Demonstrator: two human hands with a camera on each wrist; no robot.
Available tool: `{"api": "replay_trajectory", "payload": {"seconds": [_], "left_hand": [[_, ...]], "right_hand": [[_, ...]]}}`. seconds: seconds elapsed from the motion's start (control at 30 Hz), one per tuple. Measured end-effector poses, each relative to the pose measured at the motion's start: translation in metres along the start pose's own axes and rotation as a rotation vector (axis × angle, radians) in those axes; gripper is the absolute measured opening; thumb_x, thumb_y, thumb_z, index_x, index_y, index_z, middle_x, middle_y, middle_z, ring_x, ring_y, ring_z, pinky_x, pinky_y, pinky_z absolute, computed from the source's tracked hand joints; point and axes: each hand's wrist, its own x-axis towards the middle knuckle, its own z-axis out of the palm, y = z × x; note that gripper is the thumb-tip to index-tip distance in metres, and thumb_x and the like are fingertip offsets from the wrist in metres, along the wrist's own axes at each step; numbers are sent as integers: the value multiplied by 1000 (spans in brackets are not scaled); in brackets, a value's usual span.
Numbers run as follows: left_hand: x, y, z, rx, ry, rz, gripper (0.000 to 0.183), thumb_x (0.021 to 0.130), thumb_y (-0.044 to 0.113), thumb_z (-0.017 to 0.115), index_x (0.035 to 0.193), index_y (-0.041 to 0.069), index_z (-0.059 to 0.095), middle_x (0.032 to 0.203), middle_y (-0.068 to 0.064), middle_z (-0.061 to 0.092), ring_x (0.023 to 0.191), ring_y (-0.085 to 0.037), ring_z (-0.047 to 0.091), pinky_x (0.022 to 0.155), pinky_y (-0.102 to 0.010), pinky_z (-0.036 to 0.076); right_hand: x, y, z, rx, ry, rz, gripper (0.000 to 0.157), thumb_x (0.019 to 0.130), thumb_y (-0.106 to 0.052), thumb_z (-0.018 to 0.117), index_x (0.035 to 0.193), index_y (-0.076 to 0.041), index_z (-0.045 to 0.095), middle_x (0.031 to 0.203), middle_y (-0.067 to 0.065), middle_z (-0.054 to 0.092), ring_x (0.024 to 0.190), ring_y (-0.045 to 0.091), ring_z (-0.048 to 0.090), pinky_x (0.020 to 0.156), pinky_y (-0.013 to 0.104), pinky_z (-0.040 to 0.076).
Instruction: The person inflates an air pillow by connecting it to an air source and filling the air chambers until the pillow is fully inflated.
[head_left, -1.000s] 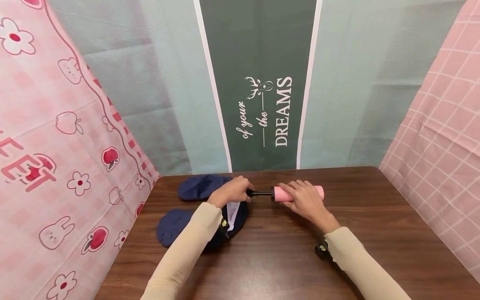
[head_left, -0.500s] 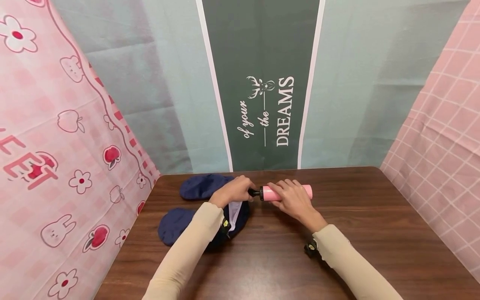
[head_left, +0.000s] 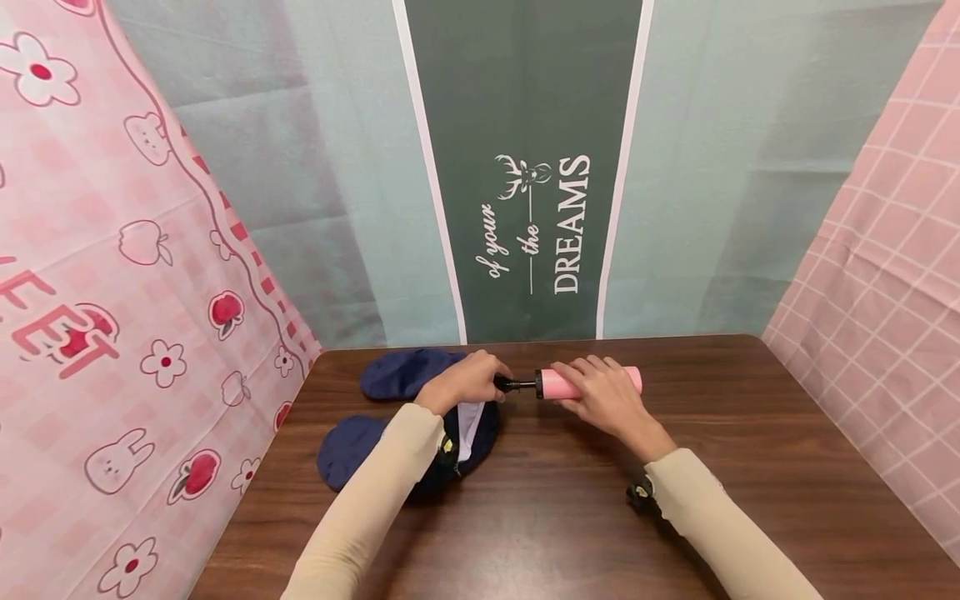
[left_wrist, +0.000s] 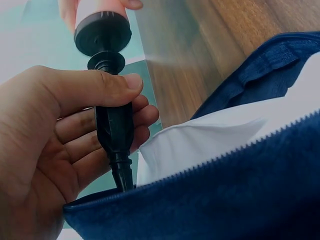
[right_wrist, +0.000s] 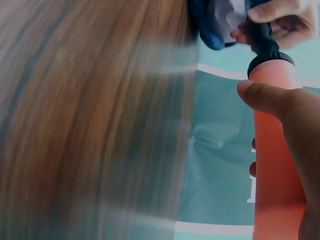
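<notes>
A pink hand pump (head_left: 553, 385) with black ends lies level between my two hands. My left hand (head_left: 467, 383) grips its black nozzle piece (left_wrist: 116, 127), thumb across the front and fingers behind. The nozzle's narrow tip points down behind the edge of a navy plush cover (left_wrist: 225, 195), where its end is hidden. A white inner liner (left_wrist: 215, 132) shows through the cover's unzipped opening. My right hand (head_left: 609, 400) wraps round the pink barrel, thumb along its side in the right wrist view. A short length of black rod shows between barrel and left hand.
Rounded navy lobes of the cover (head_left: 351, 450) spread over the left of the brown wooden table (head_left: 570, 517). A green and teal printed cloth (head_left: 525, 100) hangs behind, with pink cloths (head_left: 885, 250) at both sides.
The right hand pushed the pink barrel left toward the left hand, hiding most of the rod, then drew it partly back right. The left hand and the cover stayed nearly in place.
</notes>
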Motion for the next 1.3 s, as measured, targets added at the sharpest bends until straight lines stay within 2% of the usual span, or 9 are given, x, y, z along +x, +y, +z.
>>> {"api": "replay_trajectory", "payload": {"seconds": [0.1,0.23,0.5,0.73,0.87,0.97,1.1,1.3], "left_hand": [[-1,-2,-1,-15,-9,-6,37,93,12,81,129,5,77,126,-11,78,103,-23,76,89,-35,60],[-4,-7,-3,-17,-14,-12,39,94,12,80,132,4,75,130,-11,76,108,-26,76,92,-38,61],[-12,-13,-5,-24,-15,-41,38,92,8,82,130,3,76,128,-13,77,106,-27,76,87,-38,61],[-2,-1,0,-20,-57,-5,35,92,11,83,126,4,78,125,-12,78,104,-24,76,87,-34,61],[3,8,3,-27,-62,0,29,90,10,85,119,5,82,114,-10,81,91,-16,75,78,-27,58],[5,11,3,-40,-56,8,26,88,8,86,114,5,83,105,-7,82,77,-11,68,71,-25,53],[7,10,4,-63,-55,30,22,88,5,85,109,3,83,94,-5,80,67,-10,58,66,-25,47],[7,11,3,-59,-47,19,17,89,5,84,106,6,83,89,-2,77,66,-10,56,65,-24,46]], "right_hand": [[-6,8,-4,3,10,4,67,75,-43,96,132,-16,74,107,9,78,97,32,71,87,51,56],[-15,21,-8,7,29,14,67,74,-42,96,130,-15,75,106,10,78,96,34,71,87,52,57],[-29,36,-13,23,23,55,68,71,-39,99,128,-11,75,107,14,78,97,37,71,89,55,57],[-19,12,-4,40,-2,24,67,74,-44,96,131,-14,75,105,10,78,97,33,71,88,51,56],[-9,-6,1,38,-1,20,67,74,-44,96,131,-16,75,104,8,77,97,32,71,89,49,56],[-3,-15,5,27,9,13,67,73,-45,96,130,-17,75,103,8,77,97,31,71,89,49,56],[3,-21,8,13,13,-3,66,76,-47,95,131,-17,74,103,7,77,97,30,71,89,47,56],[6,-20,7,5,18,-8,66,75,-46,95,131,-18,75,102,7,77,97,30,72,88,47,57]]}}
